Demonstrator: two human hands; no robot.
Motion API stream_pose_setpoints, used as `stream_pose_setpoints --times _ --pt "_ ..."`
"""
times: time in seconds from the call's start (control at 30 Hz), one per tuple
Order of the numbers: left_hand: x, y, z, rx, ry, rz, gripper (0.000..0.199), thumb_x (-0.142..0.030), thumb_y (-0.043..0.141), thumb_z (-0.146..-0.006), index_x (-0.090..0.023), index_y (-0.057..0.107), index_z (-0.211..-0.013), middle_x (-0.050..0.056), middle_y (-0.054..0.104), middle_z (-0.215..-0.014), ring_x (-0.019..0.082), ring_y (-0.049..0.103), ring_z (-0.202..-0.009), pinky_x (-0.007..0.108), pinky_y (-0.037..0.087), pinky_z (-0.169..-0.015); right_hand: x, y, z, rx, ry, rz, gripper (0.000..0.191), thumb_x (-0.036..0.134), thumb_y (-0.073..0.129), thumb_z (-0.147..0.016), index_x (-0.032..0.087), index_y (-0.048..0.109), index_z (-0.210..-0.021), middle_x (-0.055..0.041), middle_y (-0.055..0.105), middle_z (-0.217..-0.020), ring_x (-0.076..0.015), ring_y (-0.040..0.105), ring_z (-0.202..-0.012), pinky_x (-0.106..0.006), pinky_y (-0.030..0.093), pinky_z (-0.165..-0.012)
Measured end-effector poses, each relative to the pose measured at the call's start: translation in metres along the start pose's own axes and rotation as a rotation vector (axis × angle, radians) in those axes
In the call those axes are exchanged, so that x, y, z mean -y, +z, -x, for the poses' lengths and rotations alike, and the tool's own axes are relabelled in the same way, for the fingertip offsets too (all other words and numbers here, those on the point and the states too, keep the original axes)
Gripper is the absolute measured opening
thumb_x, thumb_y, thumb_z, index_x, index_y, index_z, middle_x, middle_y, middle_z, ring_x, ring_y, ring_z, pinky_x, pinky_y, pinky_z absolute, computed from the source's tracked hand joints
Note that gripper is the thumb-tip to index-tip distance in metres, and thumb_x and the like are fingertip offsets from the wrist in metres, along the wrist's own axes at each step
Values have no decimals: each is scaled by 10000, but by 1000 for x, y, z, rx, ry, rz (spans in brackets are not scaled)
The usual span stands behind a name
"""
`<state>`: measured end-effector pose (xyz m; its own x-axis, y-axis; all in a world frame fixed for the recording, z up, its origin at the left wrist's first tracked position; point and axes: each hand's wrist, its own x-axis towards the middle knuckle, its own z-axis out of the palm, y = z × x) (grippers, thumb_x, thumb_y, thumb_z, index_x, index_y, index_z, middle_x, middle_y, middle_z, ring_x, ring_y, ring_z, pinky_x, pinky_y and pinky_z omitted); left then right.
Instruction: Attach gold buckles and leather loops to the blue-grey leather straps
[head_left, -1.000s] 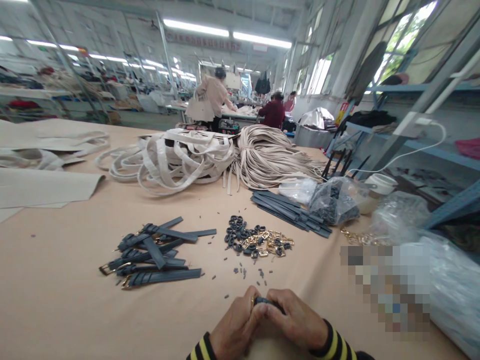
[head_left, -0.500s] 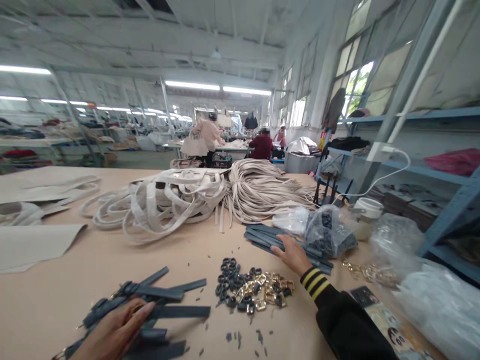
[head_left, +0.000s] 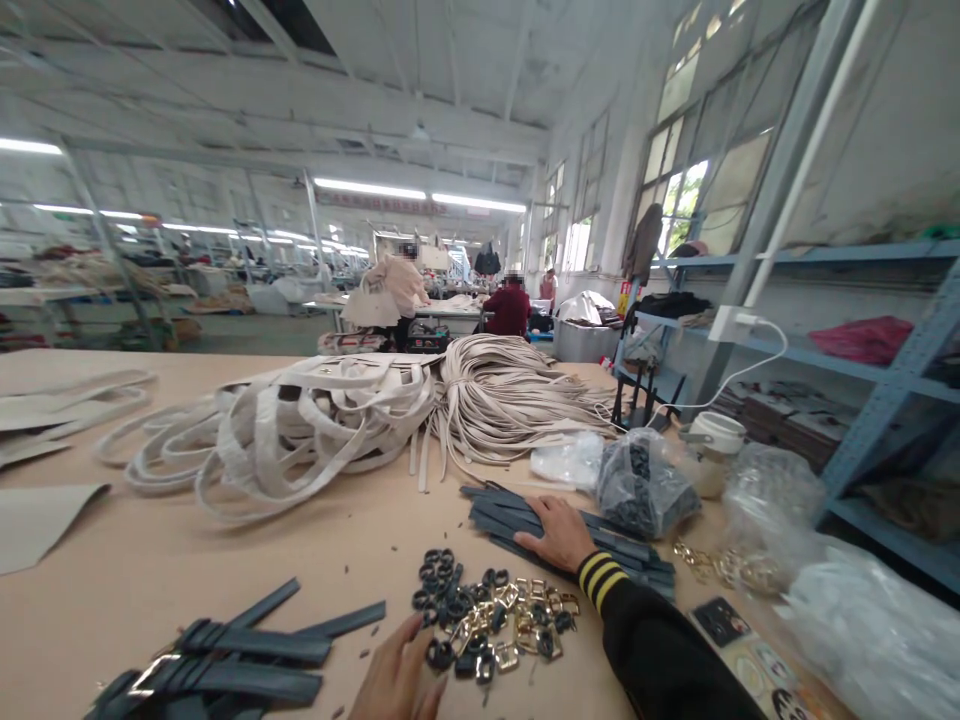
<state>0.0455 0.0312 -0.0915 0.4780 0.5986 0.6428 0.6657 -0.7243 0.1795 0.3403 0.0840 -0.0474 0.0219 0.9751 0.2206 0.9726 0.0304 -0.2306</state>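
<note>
The bench (head_left: 187, 560) runs wide under me, tan and scattered with small offcuts. Farthest back lie the pale wide straps (head_left: 300, 420) and, beside them, the bundle of thin cream cords (head_left: 510, 400).

Nearer, my right hand (head_left: 559, 530) lies flat on the stack of dark blue strips (head_left: 517, 520), fingers spread and closed on nothing yet. To lift one strip cleanly I judge I should press and slide the top one off with my fingertips, then pinch it, so the rest of the stack stays squared.

At the front, my left hand (head_left: 397, 685) reaches into the pile of dark loops and gold buckles (head_left: 491, 620), fingertips touching a dark loop at the pile's near edge. Whether that grip has pinched the loop I cannot tell. I would pick a single piece from the edge, not dig in the middle where they tangle.

The finished buckled straps (head_left: 225, 660) lie well to the left.

Half a second ago my left hand rested on those finished straps; it has since crossed to the hardware pile. My right hand has settled flat on the strips.
</note>
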Motion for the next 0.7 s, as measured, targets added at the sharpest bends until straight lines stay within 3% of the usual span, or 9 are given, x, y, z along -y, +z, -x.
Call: stream_pose_setpoints --times 0.07,0.17,0.33,0.5,0.63,0.7 --pt "-17 16 -7 0 -1 -42 372 -339 506 -765 -175 536 -1097 123 567 -1127 234 553 -1011 315 498 -824 0 -1 20 -43 -33 11 551 554 505 -728 223 485 -1168 -103 531 -1118 -271 459 -1030 -388 329 -870" --pt "-33 24 -15 86 -33 -61 419 -334 496 -772 -169 495 -1157 134 497 -1222 259 491 -1095 385 473 -859 -2 -1 45 -162 -85 -18 413 453 494 -785 206 532 -1114 -103 547 -1101 -253 474 -1017 -387 334 -881" --pt "-49 22 -12 193 25 17 387 -320 481 -782 -215 507 -1154 90 517 -1210 266 452 -1129 436 434 -895 -3 -5 58 -222 -66 -75 217 277 514 -805 173 606 -972 -95 577 -1079 -223 487 -1017 -358 345 -888" --pt "-56 15 -5 167 42 109 361 -316 482 -789 -226 523 -1136 89 494 -1235 263 436 -1143 439 421 -908 10 -21 60 -214 -35 -95 176 185 460 -829 172 634 -854 -87 602 -1058 -210 503 -1007 -347 348 -879" --pt "-67 0 -11 2 -195 296 387 -345 514 -761 -190 516 -1116 119 512 -1191 276 466 -1099 472 402 -905 35 -45 80 -189 -35 -122 218 177 392 -858 159 608 -877 -89 642 -906 -187 569 -857 -288 397 -765" --pt "-77 -12 -14 -17 -418 524 433 -393 515 -751 -173 484 -1123 105 592 -1024 230 582 -878 402 490 -767 50 -54 100 -117 -88 -154 191 196 425 -843 184 611 -803 -37 654 -766 -153 588 -741 -231 404 -680"
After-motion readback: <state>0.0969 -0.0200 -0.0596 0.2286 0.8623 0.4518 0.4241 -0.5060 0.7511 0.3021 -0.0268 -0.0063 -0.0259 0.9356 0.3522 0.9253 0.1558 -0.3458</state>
